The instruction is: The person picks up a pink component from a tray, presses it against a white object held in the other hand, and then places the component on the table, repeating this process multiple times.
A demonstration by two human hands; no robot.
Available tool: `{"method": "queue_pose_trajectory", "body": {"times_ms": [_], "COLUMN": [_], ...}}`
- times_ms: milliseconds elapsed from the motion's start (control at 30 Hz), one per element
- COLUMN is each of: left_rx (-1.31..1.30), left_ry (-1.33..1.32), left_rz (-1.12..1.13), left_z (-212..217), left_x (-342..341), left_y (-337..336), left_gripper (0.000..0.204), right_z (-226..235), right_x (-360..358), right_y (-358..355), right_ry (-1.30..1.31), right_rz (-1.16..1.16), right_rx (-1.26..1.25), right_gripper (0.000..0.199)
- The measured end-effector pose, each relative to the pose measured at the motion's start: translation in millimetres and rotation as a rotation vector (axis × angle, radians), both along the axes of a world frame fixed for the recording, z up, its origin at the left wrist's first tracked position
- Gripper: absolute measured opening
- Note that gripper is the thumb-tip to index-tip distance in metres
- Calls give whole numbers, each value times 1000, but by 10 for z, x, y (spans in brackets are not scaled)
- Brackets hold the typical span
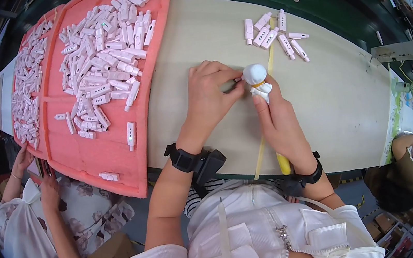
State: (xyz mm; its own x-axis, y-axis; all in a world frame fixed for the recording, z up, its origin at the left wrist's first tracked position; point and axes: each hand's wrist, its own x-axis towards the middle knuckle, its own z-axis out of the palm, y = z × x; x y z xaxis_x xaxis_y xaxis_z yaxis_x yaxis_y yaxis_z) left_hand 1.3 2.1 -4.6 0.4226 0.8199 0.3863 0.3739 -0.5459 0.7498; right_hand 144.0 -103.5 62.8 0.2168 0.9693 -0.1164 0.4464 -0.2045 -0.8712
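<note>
Both hands' grips closed around 1 small white plastic piece (257, 81), yellow-banded, left hand (211, 97) beside right hand (277, 119).

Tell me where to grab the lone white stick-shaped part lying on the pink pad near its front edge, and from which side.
Pinch the white stick-shaped part across its two long sides, coming straight down from above. It lies flat on the pink pad, apart from the heap of white parts, so nothing seems to crowd its flanks; the ends look narrower and offer less hold.

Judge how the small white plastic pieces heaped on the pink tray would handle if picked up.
The white pieces look like small rigid mouldings, so probably stiff and light. Their oblong, flattish shape suggests sliding rather than rolling. Heaped loosely on the pink tray, they would likely scatter when pushed.
</note>
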Motion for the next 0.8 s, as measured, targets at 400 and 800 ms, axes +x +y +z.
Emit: {"method": "queue_pose_trajectory", "body": {"times_ms": [400,800], "left_rx": [-810,-842], "left_ry": [-718,-687], "left_rz": [-229,-220], "left_z": [219,219], "left_x": [111,152], "left_y": [-280,-324], "left_gripper": [15,23], "right_z": [-27,-230], "right_x": [113,135], "right_y": [90,84], "right_ry": [397,265], "right_rz": [-295,-249], "right_rx": [120,277], "right_gripper": [52,50]}}
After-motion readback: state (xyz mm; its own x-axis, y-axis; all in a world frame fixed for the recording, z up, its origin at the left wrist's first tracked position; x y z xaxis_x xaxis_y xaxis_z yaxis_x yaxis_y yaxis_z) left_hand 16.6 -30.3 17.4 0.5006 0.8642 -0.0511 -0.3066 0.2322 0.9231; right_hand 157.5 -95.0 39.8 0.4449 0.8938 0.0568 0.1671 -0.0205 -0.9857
